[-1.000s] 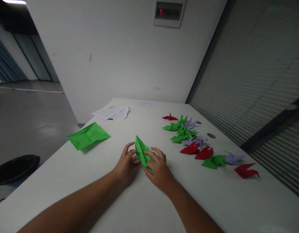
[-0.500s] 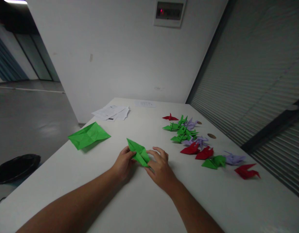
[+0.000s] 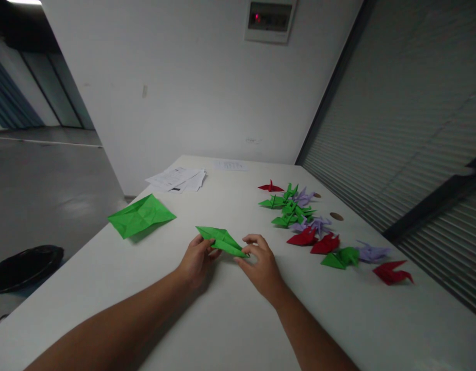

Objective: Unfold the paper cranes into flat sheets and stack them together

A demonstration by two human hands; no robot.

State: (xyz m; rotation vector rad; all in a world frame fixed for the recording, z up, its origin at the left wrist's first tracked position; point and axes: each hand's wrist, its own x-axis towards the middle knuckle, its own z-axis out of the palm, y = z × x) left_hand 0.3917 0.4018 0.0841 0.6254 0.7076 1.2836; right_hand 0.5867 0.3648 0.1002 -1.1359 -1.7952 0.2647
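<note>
A partly folded piece of green origami paper (image 3: 223,239), long and pointed at both ends, is held just above the white table. My left hand (image 3: 196,262) grips its left part, thumb on top and fingers beneath. At its right tip, my right hand (image 3: 263,269) has thumb and index finger closed on the point, the other fingers curled. A creased green paper sheet (image 3: 143,216) lies to the left of my hands.
Green paper cranes (image 3: 294,212), red paper cranes (image 3: 326,243) and purple paper cranes (image 3: 371,252) line the right side of the table (image 3: 207,324). Printed sheets (image 3: 174,178) lie at the back left. A black-lined bin (image 3: 27,268) stands on the floor at left.
The green origami paper has turned and now looks longer and flatter, its right tip drawn out to the right. My right hand has shifted slightly right with that tip; the left hand stays put.
</note>
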